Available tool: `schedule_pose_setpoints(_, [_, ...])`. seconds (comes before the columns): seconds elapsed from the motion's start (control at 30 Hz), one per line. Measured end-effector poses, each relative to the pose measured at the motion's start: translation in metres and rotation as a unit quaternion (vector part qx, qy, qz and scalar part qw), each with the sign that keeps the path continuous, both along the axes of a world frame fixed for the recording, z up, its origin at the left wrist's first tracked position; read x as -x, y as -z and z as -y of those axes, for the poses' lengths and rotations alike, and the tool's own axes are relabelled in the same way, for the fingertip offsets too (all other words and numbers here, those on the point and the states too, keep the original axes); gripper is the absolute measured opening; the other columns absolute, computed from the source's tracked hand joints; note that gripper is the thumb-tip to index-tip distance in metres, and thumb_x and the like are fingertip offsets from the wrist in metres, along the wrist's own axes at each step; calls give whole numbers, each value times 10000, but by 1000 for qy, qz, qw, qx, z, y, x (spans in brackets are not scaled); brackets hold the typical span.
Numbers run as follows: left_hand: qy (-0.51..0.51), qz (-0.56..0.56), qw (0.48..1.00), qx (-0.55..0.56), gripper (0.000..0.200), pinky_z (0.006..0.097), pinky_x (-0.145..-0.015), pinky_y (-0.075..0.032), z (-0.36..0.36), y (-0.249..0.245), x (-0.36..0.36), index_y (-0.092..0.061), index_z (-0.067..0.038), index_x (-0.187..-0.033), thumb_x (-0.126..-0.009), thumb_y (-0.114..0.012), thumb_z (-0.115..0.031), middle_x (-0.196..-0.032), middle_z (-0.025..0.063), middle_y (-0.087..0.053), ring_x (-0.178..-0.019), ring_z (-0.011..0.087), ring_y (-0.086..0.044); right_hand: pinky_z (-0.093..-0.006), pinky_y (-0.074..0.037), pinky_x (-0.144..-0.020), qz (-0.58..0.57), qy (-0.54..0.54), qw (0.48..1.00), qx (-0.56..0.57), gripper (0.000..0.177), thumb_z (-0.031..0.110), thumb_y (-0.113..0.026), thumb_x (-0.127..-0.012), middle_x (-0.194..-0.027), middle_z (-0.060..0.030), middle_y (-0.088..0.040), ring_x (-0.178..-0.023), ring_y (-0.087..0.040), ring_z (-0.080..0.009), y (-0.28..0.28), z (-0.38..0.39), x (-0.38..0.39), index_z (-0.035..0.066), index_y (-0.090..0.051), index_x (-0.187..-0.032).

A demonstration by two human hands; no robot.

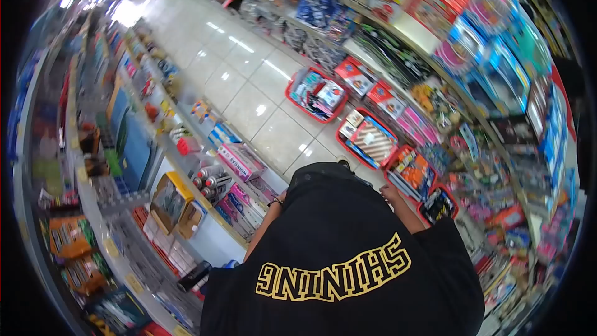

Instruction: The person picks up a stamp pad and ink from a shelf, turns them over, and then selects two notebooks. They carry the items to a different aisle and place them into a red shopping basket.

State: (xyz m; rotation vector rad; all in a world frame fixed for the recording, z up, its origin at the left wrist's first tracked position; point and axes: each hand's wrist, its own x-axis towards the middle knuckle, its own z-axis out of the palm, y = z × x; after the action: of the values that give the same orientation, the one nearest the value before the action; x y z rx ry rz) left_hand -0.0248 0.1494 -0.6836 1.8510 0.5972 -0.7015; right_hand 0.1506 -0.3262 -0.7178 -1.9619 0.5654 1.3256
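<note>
Beside the front of my black shirt (348,230), my right hand (390,194) hangs low near the red-rimmed baskets. It is small and dim, its finger shape is unclear, and nothing can be made out in it. On the other side, my left hand (283,196) is mostly hidden by the shirt, with a dark band at its wrist, near the shelf with pink boxes (241,162). Red baskets of packaged goods (317,93) stand on the floor to the right, one of them holding a striped item (375,141).
A tiled aisle floor (249,96) runs away to the upper left. Stocked shelves line the left side, with spray cans (214,182) and a yellow box (169,202). At the right, shelves hold red boxes (438,0) and blue packages (463,43).
</note>
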Motion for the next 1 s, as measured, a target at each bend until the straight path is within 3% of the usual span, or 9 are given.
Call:
schedule_pose_setpoints(0.6, [66, -6, 995, -80, 408, 354, -842, -528, -44, 38, -48, -671, -22, -1188, -930, -577, -323, -1023, 136, -730, -945, 242, -693, -328, -454, -417, 122, -32, 992, -3, 220, 169, -613, -891, -732, -72, -642, -520, -593, -161, 33, -46, -124, 53, -626, -1078])
schedule_pose_setpoints(0.63, [91, -5, 992, -82, 407, 355, -843, -528, -49, 40, -61, -672, -23, -1188, -929, -577, -322, -1024, 137, -730, -946, 243, -693, -330, -478, -439, 136, -74, 988, 3, 225, 186, -603, -886, -736, -73, -652, -528, -599, -153, 33, -47, -122, 62, -661, -1065])
schedule_pose_setpoints(0.7, [141, -10, 987, -77, 404, 357, -845, -528, -62, 43, -85, -672, -26, -1188, -928, -576, -321, -1026, 138, -729, -949, 246, -693, -432, -557, -753, 203, -168, 959, 107, 373, 261, -613, -842, -948, -176, -697, -866, -696, -301, 73, -50, -112, 47, -667, -1143])
schedule_pose_setpoints(0.73, [168, -15, 983, -77, 403, 358, -846, -528, -69, 44, -98, -673, -27, -1188, -928, -575, -320, -1027, 139, -729, -951, 247, -693, -453, -527, -862, 206, -123, 967, 87, 408, 281, -611, -826, -1073, -224, -675, -1017, -665, -347, 43, -60, -109, 31, -656, -1144])
schedule_pose_setpoints(0.77, [197, -21, 977, -80, 402, 359, -847, -528, -79, 44, -109, -673, -28, -1187, -927, -575, -319, -1028, 140, -728, -952, 248, -693, -466, -525, -857, 196, -244, 947, 76, 373, 296, -608, -818, -1078, -242, -673, -1015, -668, -347, 20, -72, -118, 25, -684, -1063])
schedule_pose_setpoints(0.8, [223, -27, 971, -83, 401, 360, -848, -528, -87, 41, -123, -674, -30, -1187, -927, -575, -318, -1029, 141, -728, -954, 249, -693, -461, -553, -749, 260, -56, 958, 106, 329, 286, -607, -801, -958, -234, -698, -881, -706, -319, 61, -82, -102, 25, -708, -976])
schedule_pose_setpoints(0.83, [252, -32, 963, -86, 400, 361, -849, -528, -99, 41, -135, -674, -31, -1187, -926, -574, -317, -1030, 142, -728, -955, 250, -693, -443, -554, -604, 227, 3, 973, 37, 302, 276, -618, -777, -793, -194, -702, -689, -706, -292, -26, -97, -104, 32, -710, -930])
schedule_pose_setpoints(0.87, [273, -32, 957, -88, 399, 362, -850, -528, -107, 38, -151, -674, -32, -1187, -925, -574, -316, -1031, 143, -727, -957, 251, -693, -422, -528, -503, 258, -33, 965, 42, 277, 266, -629, -753, -708, -170, -688, -559, -675, -263, 13, -103, -96, 44, -716, -893])
schedule_pose_setpoints(1.0, [329, -21, 940, -88, 395, 366, -854, -528, -140, 29, -210, -676, -38, -1187, -923, -573, -313, -1035, 146, -726, -962, 256, -692, -443, -550, -711, 280, 81, 949, 120, 325, 275, -654, -753, -817, -220, -700, -785, -700, -335, 24, -156, -63, 17, -715, -940])
